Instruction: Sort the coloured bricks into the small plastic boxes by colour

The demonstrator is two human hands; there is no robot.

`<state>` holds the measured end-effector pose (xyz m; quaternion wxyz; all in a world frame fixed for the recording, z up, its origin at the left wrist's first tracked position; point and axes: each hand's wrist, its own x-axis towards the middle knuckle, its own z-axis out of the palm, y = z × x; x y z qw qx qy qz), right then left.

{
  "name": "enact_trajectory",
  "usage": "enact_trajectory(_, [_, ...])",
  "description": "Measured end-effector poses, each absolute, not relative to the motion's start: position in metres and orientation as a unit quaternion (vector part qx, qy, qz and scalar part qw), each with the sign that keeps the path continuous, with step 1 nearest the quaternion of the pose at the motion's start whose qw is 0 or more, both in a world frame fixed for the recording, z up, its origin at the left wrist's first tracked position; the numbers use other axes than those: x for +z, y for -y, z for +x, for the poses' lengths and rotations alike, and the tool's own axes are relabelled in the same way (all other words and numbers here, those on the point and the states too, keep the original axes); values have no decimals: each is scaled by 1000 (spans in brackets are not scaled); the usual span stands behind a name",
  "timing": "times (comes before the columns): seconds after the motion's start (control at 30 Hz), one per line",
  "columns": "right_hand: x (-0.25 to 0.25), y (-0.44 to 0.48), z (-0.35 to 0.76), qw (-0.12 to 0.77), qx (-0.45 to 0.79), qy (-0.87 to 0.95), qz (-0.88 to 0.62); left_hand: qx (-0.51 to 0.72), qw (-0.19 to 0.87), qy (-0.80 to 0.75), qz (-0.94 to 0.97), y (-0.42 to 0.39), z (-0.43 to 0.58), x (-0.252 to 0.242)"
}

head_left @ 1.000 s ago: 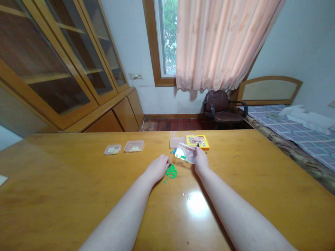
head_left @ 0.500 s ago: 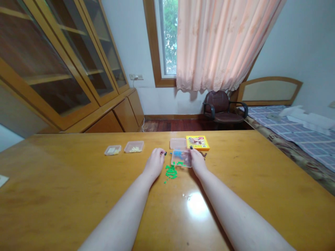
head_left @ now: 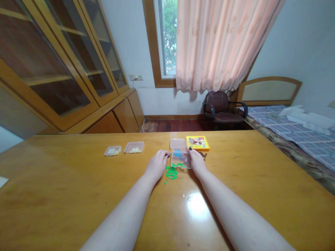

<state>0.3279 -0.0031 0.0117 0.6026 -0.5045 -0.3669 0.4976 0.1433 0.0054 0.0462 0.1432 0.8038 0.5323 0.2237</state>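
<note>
Since a second ago, the left hand has left the green pieces on the table and come up beside the left end of the clear box, which has itself swung from a tilt to a flatter pose, a little further left. Fingers of the left hand are curled in toward the thumb, but whether a small piece is pinched between them cannot be told, nor whether they touch the box. Right hand grips the box by its right end, a dark-nailed thumb showing; the fingers beneath are blurred through the plastic. More green bits show along the box's near side, too small to count. Blue pieces appear behind or through its far wall, their exact place unclear. Brown pieces are partly covered by the right hand, just in front of the yellow box, whose small print is unreadable. Both forearms are cut off at the bottom edge.
</note>
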Motion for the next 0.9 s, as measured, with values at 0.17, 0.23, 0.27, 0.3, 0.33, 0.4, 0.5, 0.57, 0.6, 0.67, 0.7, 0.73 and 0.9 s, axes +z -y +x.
enact_trajectory(0.17, [12, 0, 334, 623, 430, 344, -555, 93, 135, -594, 788, -10, 133, 44])
enact_trajectory(0.23, [8, -4, 337, 629, 416, 340, -561, 63, 132, -595, 790, -10, 131, 41])
enact_trajectory(0.27, [6, -5, 337, 631, 423, 333, -558, 52, 128, -595, 792, -9, 131, 40])
enact_trajectory(0.3, [5, -6, 337, 633, 433, 326, -553, 42, 123, -594, 794, -8, 132, 39])
enact_trajectory(0.33, [3, -7, 337, 634, 441, 320, -549, 35, 118, -592, 797, -7, 133, 38])
enact_trajectory(0.4, [2, -8, 337, 636, 445, 319, -544, 21, 107, -582, 806, -4, 137, 38])
enact_trajectory(0.5, [3, -7, 337, 633, 435, 332, -548, 4, 91, -571, 816, -1, 142, 40])
enact_trajectory(0.57, [5, -5, 336, 632, 431, 336, -550, -1, 84, -574, 815, 0, 144, 40])
enact_trajectory(0.6, [7, -4, 336, 631, 430, 336, -550, 0, 82, -575, 814, 0, 145, 40])
enact_trajectory(0.67, [11, -2, 335, 630, 434, 334, -550, 4, 82, -577, 813, -1, 145, 39])
enact_trajectory(0.7, [14, -1, 335, 628, 438, 331, -551, 5, 83, -578, 812, -2, 145, 38])
enact_trajectory(0.73, [18, 0, 334, 626, 442, 326, -553, 5, 84, -580, 810, -2, 145, 38])
enact_trajectory(0.9, [30, 5, 331, 623, 438, 313, -568, 16, 81, -589, 804, -5, 144, 36])
